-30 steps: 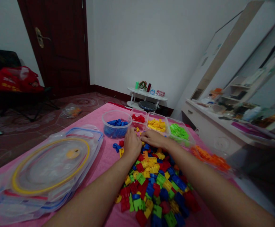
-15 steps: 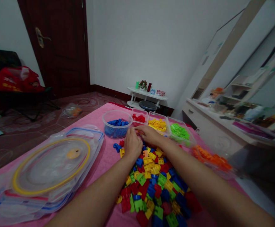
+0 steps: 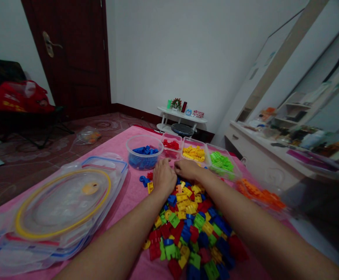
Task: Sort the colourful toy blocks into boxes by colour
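My left hand (image 3: 165,177) is at the far end of a heap of mixed toy building blocks (image 3: 187,214), just right of a round clear tub (image 3: 145,165) of blue blocks. Its fingers are bent and close together; whatever they hold is hidden. Beside it, my right hand (image 3: 187,170) is curled closed over the back of the heap, in front of the box of yellow blocks (image 3: 193,153). I cannot make out what is in it. A few loose blue and red blocks (image 3: 144,180) lie left of my left hand.
Clear boxes of red (image 3: 171,144), light green (image 3: 222,161) and orange blocks (image 3: 261,195) line the far and right edges of the pink cloth (image 3: 118,136). Stacked clear lids (image 3: 64,206) lie on the left. A white shelf (image 3: 181,115) stands by the wall.
My hands have moved slightly apart. The right hand has drawn back to the right and curled in, and the left hand's fingers have shifted a little.
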Action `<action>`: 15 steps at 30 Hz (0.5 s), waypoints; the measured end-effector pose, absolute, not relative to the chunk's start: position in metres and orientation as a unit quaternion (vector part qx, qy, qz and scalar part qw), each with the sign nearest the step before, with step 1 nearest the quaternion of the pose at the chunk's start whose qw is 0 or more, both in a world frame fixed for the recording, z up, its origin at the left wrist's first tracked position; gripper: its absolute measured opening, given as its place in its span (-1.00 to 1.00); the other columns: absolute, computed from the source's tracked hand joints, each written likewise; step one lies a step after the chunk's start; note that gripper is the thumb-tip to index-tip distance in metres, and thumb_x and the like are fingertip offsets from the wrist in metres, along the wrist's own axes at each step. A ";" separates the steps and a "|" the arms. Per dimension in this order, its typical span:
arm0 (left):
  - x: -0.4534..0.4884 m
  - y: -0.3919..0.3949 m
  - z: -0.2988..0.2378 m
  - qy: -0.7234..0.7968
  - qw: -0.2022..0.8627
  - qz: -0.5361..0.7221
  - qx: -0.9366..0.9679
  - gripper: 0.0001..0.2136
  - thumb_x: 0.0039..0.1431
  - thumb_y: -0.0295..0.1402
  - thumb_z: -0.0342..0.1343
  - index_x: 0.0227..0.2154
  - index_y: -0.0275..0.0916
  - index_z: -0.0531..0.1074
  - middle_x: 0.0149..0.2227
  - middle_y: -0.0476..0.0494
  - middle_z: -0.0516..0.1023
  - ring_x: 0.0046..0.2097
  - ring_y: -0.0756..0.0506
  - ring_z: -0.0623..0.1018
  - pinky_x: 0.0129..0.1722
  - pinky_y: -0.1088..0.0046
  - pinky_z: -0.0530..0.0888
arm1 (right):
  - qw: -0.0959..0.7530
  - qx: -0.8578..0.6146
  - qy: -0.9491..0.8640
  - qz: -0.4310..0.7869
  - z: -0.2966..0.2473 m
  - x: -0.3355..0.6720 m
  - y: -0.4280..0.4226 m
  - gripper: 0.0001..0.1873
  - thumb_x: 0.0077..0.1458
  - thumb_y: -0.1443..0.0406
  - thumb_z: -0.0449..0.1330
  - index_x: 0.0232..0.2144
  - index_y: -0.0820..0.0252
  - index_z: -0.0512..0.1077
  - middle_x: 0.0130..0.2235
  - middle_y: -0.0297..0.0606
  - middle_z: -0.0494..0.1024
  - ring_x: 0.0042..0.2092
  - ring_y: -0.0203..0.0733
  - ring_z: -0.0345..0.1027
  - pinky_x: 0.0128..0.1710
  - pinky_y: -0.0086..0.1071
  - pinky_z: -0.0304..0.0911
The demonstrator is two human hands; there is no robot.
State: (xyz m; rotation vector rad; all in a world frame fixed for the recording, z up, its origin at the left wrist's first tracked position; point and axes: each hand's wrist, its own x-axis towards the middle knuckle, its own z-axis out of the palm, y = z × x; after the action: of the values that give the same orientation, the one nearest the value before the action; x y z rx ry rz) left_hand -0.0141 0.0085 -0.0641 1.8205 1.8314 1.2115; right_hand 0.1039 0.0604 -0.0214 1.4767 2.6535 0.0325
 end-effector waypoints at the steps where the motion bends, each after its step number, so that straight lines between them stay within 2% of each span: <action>1: -0.014 0.008 -0.064 0.636 0.141 0.414 0.636 -0.67 0.06 -0.51 -0.11 -0.09 -0.27 0.32 -0.07 -0.29 0.41 0.01 -0.18 0.39 0.03 0.28 0.27 | 0.060 0.482 0.874 -0.003 -0.016 0.107 0.056 -0.76 0.05 0.27 0.04 -0.39 0.22 0.49 -0.36 -0.17 0.55 -0.34 -0.20 0.37 -0.40 -0.44 0.15; 5: -0.014 0.009 -0.065 0.644 0.131 0.393 0.643 -0.66 0.09 -0.49 -0.12 -0.07 -0.28 0.33 -0.06 -0.27 0.42 0.01 -0.16 0.39 0.04 0.31 0.27 | 0.061 0.445 0.882 -0.144 0.019 0.129 0.032 -0.69 0.06 0.20 0.05 -0.56 0.26 0.46 -0.56 -0.33 0.43 -0.52 -0.35 0.21 -0.52 -0.50 0.05; 9: -0.014 0.009 -0.066 0.646 0.126 0.384 0.647 -0.67 0.11 -0.49 -0.13 -0.06 -0.27 0.34 -0.06 -0.25 0.43 0.01 -0.13 0.39 0.04 0.34 0.27 | 0.030 0.457 0.848 -0.265 0.048 0.159 0.012 -0.49 0.07 -0.01 0.02 -0.53 0.31 0.49 -0.59 -0.33 0.41 -0.57 -0.38 0.13 -0.56 -0.48 0.00; 12: -0.014 0.009 -0.067 0.646 0.123 0.381 0.650 -0.67 0.10 -0.49 -0.12 -0.07 -0.27 0.35 -0.05 -0.24 0.43 0.02 -0.13 0.39 0.04 0.36 0.26 | -0.015 0.501 0.837 -0.220 0.046 0.177 0.014 -0.49 0.06 -0.01 0.03 -0.52 0.32 0.51 -0.56 -0.28 0.46 -0.53 -0.33 0.22 -0.51 -0.46 0.06; 15: -0.014 0.009 -0.067 0.647 0.121 0.377 0.651 -0.68 0.10 -0.48 -0.11 -0.08 -0.25 0.36 -0.06 -0.22 0.44 0.01 -0.12 0.39 0.03 0.36 0.27 | -0.051 0.546 0.832 -0.079 0.025 0.187 0.022 -0.68 0.05 0.17 0.08 -0.40 0.28 0.53 -0.41 -0.23 0.55 -0.39 -0.23 0.36 -0.38 -0.44 0.15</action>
State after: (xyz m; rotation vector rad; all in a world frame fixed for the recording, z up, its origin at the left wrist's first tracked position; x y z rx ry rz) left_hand -0.0136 0.0092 -0.0670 1.9016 1.8909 1.1019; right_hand 0.1867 0.0221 0.0245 1.7749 2.7028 -0.2552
